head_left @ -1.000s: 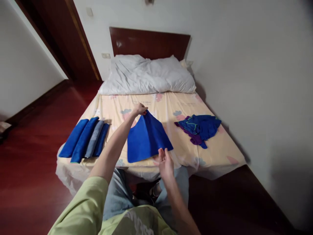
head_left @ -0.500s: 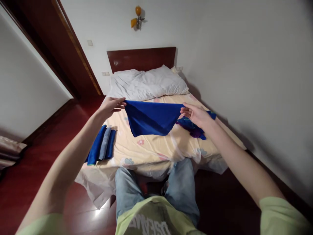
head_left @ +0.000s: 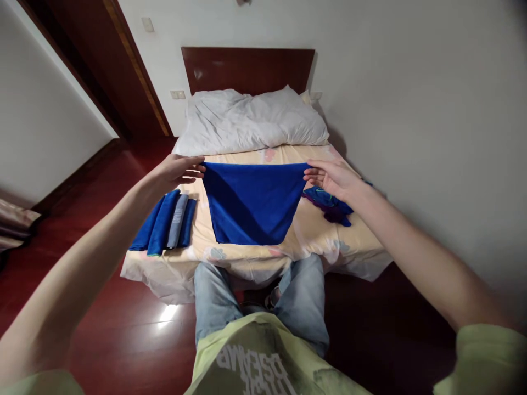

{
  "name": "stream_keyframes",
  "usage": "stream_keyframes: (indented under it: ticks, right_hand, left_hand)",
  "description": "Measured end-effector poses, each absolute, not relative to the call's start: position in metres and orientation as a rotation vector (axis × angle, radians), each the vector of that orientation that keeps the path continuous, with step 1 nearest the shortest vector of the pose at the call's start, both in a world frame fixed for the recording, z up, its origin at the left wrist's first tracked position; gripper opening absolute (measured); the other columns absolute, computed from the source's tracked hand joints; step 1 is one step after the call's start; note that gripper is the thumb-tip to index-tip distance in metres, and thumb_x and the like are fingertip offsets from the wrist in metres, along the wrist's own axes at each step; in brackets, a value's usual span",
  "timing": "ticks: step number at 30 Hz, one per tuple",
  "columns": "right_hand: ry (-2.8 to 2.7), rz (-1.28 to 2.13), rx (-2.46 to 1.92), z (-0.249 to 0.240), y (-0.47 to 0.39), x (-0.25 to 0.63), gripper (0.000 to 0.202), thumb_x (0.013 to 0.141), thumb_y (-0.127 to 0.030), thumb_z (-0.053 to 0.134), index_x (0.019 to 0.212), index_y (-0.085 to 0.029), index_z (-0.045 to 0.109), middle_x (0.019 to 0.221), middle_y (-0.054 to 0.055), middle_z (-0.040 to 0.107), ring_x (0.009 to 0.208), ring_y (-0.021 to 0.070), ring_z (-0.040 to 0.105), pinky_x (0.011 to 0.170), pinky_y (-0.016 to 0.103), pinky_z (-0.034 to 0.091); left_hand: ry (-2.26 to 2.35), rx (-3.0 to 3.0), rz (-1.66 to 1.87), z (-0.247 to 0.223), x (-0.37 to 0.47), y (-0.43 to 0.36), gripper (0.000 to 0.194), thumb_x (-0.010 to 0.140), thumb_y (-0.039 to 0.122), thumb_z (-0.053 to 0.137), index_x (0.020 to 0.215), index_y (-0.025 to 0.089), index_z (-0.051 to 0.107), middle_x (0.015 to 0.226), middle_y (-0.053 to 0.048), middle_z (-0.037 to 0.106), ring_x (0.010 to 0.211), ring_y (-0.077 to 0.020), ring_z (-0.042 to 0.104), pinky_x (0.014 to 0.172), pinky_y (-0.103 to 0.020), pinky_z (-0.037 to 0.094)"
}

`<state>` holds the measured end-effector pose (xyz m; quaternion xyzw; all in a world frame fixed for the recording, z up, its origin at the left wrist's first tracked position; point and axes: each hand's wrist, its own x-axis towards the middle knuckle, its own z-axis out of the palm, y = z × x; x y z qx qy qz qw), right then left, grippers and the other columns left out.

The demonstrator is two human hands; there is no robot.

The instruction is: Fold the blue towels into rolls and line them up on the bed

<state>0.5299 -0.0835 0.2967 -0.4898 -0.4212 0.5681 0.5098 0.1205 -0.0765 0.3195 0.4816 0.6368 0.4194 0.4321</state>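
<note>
The right hand (head_left: 332,178) has moved to the far-right corner of the cloth (head_left: 255,203), half-curled and pinching like the left hand (head_left: 179,168) opposite, suiting seemingly light, soft fabric.

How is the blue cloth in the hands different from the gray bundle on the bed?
The blue cloth looks plain; the gray bundle has pale marks. The blue cloth is spread wide, but the gray bundle is narrow, rolled or folded up. The left hand and right hand hold the blue cloth; the gray bundle lies on the bed. Both look like fabric.
</note>
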Motion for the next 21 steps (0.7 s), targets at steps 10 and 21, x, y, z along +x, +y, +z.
stream_keyframes:
  ticks: [10,21]
  right_hand:
    - [-1.096,1.166,-1.134,0.317,0.005,0.476,0.021,0.096,-0.025,0.071,0.083,-0.01,0.065,0.066,0.006,0.072,0.057,0.0133,0.071,0.056,0.019,0.058]
    - [-1.135,1.19,-1.248,0.16,-0.049,0.496,0.036,0.075,-0.043,0.086,0.073,-0.011,0.07,0.064,0.005,0.071,0.049,0.0109,0.063,0.044,0.017,0.05]
  left_hand:
    - [1.54,1.343,1.284,0.327,0.118,0.001,0.029,0.086,0.041,0.074,0.085,0.013,0.066,0.086,-0.012,0.075,0.082,-0.0207,0.074,0.069,-0.029,0.06]
    - [1.644,1.447,1.231,0.149,0.109,-0.078,0.043,0.079,0.059,0.066,0.072,0.017,0.064,0.064,-0.002,0.06,0.062,-0.0136,0.057,0.056,-0.022,0.047]
